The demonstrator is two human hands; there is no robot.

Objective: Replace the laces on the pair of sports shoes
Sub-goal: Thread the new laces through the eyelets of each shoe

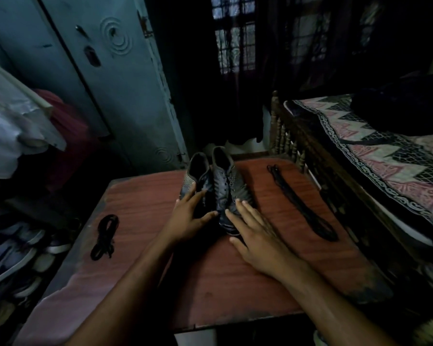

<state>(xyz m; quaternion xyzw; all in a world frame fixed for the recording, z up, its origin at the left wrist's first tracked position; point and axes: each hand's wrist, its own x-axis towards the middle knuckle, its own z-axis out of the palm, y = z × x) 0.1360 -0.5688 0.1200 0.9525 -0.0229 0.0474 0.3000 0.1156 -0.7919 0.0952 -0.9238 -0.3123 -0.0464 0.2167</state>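
Note:
Two dark sports shoes stand side by side on the reddish wooden table (148, 208), toes toward me, with no laces in their eyelets. My left hand (188, 218) lies with straight fingers on the toe of the left shoe (198, 173). The toe of the right shoe (228, 181) is under the straight fingers of my right hand (253, 236). A bundled black lace (105, 236) lies at the table's left side. A long black lace (303, 206) lies stretched out at the right.
A bed with a patterned cover (375, 151) and a carved wooden rail runs along the table's right edge. A blue metal cupboard (105, 83) stands behind on the left. Several shoes (15, 260) are piled on the floor at the left.

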